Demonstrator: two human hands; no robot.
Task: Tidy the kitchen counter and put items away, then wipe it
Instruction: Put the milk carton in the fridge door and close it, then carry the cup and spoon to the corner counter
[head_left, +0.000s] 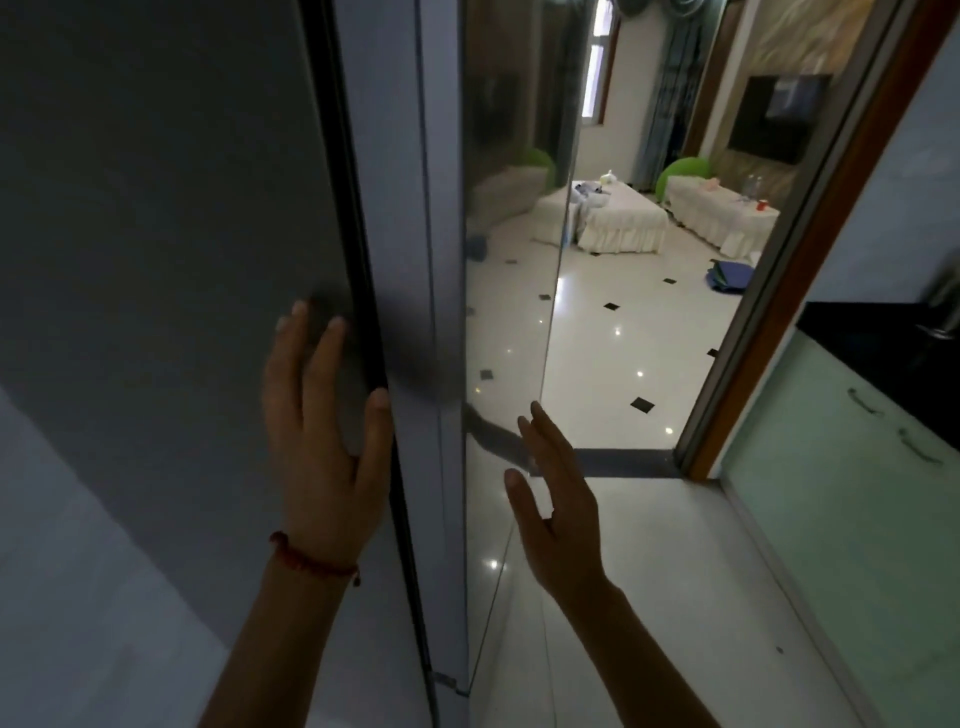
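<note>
While the left hand (322, 447) lies flat with its fingers spread against the dark grey refrigerator door (156, 234), its thumb rests along the black seal (363, 291) at the door's right edge, and nothing is gripped. A red bead bracelet (311, 558) circles that wrist. The right hand (558, 514) is raised just beside the fridge's glossy side panel (511, 260), fingers straight and slightly apart, holding nothing; whether it touches the panel cannot be told. The panel mirrors the room beyond. At the far right, a strip of black kitchen counter (883, 353) shows above pale green cabinet fronts (841, 493) with 2 dark handles, and a blurred metal object (943, 306) stands on it at the frame's edge. Through the doorway with its brown frame (810, 270), a white tiled floor (623, 332) with small black diamond insets leads to 2 low tables draped in white cloth (623, 218), a green ball (683, 171) between them, a dark wall-mounted screen (779, 117) and patterned curtains (670, 93).
</note>
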